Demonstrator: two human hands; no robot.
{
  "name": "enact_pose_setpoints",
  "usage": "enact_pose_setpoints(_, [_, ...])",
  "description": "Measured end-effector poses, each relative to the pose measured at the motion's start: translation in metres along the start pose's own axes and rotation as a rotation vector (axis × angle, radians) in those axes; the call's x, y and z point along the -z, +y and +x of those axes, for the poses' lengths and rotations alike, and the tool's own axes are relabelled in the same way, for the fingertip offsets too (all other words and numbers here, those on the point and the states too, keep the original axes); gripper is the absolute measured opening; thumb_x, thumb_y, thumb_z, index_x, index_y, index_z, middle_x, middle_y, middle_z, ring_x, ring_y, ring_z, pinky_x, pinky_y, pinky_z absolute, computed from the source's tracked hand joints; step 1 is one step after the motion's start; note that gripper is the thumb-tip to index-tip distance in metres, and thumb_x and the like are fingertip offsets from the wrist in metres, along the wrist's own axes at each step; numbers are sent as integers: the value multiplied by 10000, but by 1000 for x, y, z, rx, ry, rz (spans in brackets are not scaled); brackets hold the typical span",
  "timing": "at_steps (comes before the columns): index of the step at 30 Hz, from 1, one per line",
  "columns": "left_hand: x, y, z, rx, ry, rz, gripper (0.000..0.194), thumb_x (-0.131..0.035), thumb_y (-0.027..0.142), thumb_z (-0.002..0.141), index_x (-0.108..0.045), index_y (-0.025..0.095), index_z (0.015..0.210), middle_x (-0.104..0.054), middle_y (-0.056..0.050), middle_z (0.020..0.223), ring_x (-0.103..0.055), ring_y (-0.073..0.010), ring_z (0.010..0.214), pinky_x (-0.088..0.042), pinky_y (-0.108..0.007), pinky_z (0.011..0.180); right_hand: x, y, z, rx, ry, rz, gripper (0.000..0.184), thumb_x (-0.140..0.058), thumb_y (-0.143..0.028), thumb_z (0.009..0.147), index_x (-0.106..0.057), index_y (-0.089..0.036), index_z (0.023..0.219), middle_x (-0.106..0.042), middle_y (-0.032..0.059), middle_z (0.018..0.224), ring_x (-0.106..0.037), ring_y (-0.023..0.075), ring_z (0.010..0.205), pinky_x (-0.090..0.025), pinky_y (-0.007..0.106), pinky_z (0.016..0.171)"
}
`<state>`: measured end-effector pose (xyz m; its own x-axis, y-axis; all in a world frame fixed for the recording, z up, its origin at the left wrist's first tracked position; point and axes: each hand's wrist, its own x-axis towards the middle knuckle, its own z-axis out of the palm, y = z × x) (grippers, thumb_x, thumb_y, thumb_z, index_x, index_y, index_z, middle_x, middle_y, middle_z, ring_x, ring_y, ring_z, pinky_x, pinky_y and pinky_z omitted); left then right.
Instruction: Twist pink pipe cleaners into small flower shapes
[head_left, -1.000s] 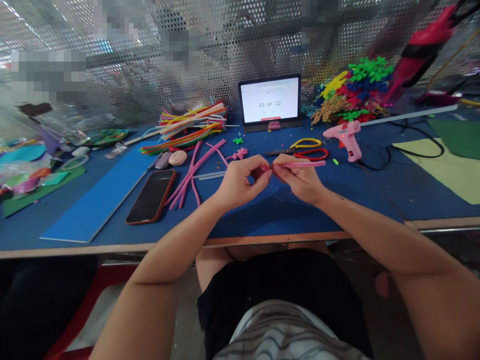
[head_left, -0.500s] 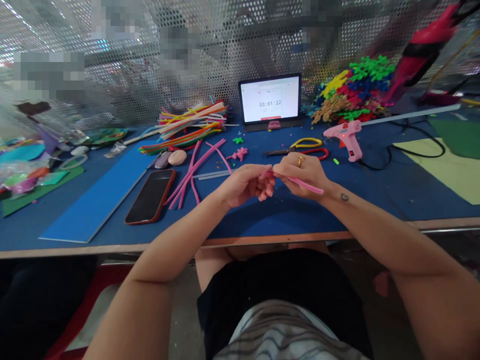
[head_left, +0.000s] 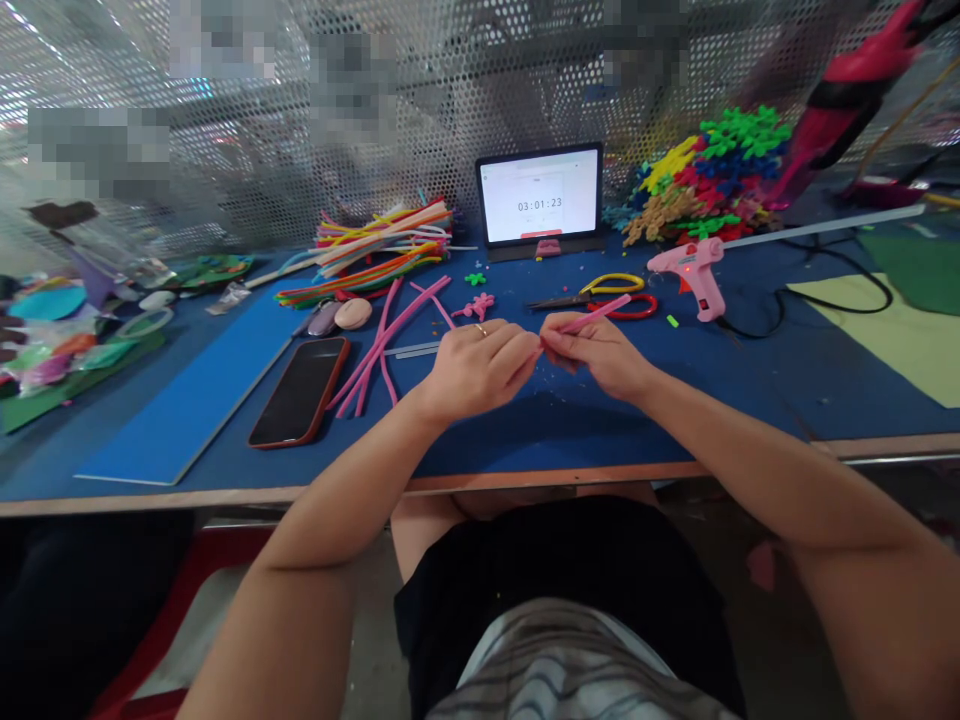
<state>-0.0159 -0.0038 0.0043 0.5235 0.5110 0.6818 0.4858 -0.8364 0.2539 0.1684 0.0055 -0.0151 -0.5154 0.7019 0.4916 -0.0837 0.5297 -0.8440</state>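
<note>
A pink pipe cleaner (head_left: 598, 314) runs between my two hands, which meet fingertip to fingertip above the table. My right hand (head_left: 596, 350) is closed on it, and its free end sticks out up and to the right. Curled with its back turned up, my left hand (head_left: 484, 365) pinches the pipe cleaner's other end, mostly hidden by the fingers. Just behind the left hand lies a small twisted pink piece (head_left: 478, 305). Several loose pink pipe cleaners (head_left: 386, 345) cross each other left of that hand. Scissors (head_left: 592, 298) with yellow and red handles lie beyond the right hand.
A phone (head_left: 300, 392) and a blue board (head_left: 195, 390) lie to the left. Bundled coloured pipe cleaners (head_left: 382, 250) and a tablet (head_left: 540, 197) showing a timer stand at the back. On the right are a pink glue gun (head_left: 694, 275), its cable, and a pile of coloured flower shapes (head_left: 705, 180).
Both hands have turned over: the left now shows its back, the right its thumb side. The pipe cleaner's free end has swung from pointing down-right to up-right.
</note>
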Motion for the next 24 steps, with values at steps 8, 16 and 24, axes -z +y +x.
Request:
enact_pose_setpoints(8, [-10,-6,9,877,-433,-1192,504,-474,607,815,-607,155,636,-630,-74,553,-562,-124,449,-435,-232,420,19,-2,-4,472,63,-942,176,-442,-224,936,-601,-210,862,-590,9,700,-529,132,680,-384,258,618])
enact_pose_setpoints(16, [-4,1,8,793,-269,-1164,295,-717,404,722,-555,164,664,-553,24,529,-496,-55,430,-379,-173,414,18,-2,-5,559,72,-1068,249,-416,-287,963,-620,-205,845,-609,8,677,-528,127,653,-362,246,585])
enact_pose_setpoints(24, [3,4,5,276,-108,-363,169,-543,312,856,-600,179,770,-618,-1,615,-539,-91,526,-416,-222,532,2,-1,-3,204,92,-394,328,-415,-339,981,-511,-182,709,-480,-21,621,-434,84,558,-340,221,532])
